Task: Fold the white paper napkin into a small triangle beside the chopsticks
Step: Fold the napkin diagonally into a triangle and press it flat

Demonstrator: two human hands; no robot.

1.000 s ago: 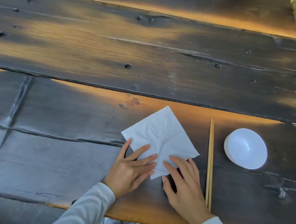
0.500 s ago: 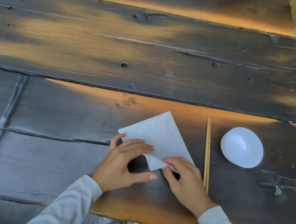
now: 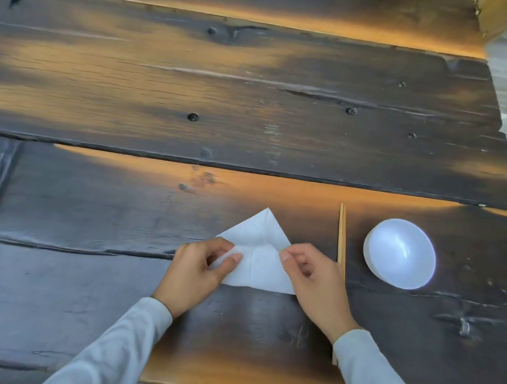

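Note:
The white paper napkin (image 3: 258, 255) lies on the dark wooden table (image 3: 254, 113), its far corner pointing away from me. Its near part is folded up over the middle, with a straight folded edge nearest me. My left hand (image 3: 198, 272) pinches the raised flap's left edge between thumb and fingers. My right hand (image 3: 315, 279) pinches the flap's right edge. A pair of wooden chopsticks (image 3: 341, 232) lies lengthwise just right of the napkin, partly hidden under my right hand and sleeve.
A small white bowl (image 3: 399, 253) sits right of the chopsticks. The table's near edge runs just below my forearms, and its right edge lies beyond the bowl. A yellowish object (image 3: 496, 14) shows at the far right corner.
Both hands lifted the napkin's near corner and brought it up over the middle, making a straight near edge. They went from pressing flat to pinching the flap.

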